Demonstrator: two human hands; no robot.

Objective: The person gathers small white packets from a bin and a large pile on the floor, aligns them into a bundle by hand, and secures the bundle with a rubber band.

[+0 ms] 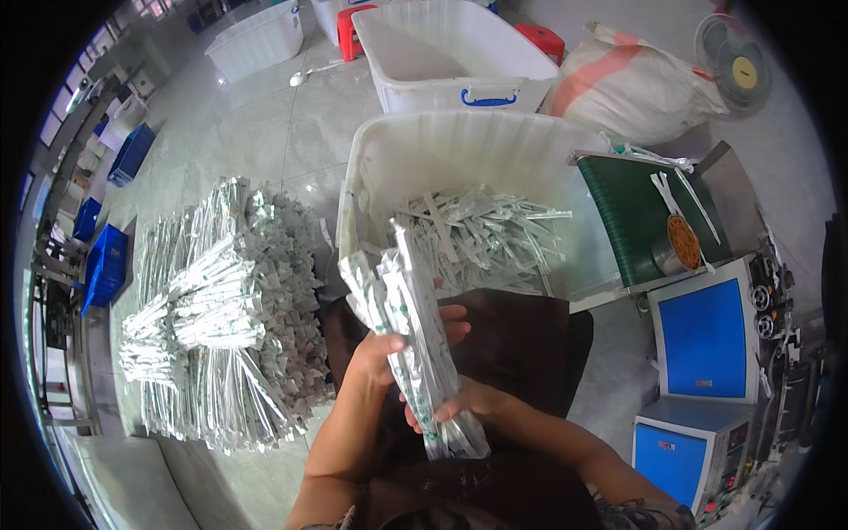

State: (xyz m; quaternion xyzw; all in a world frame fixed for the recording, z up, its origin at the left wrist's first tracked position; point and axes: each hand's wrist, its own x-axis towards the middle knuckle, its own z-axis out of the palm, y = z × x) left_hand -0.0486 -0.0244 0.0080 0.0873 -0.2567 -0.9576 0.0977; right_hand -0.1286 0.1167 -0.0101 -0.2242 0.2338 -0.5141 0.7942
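A bundle of long, thin packets in clear wrapping with green print (417, 351) is held upright and slightly tilted over my lap. My left hand (384, 351) grips it around the upper half, thumb in front and fingers showing on the far side. Around its lower end my right hand (457, 404) is closed. Beyond my knees a large white plastic tub (464, 139) holds loose packets of the same kind (483, 232). Stacked bundles of such packets (212, 305) form a big pile on the floor at the left.
On the right, a machine's green conveyor belt (609, 212) carries a metal container with orange-brown contents (682, 242) and a few packets. Blue-and-white machine cabinets (702, 338) stand below. Farther off are another white tub (457, 40), a woven sack (629, 86) and a fan (732, 66).
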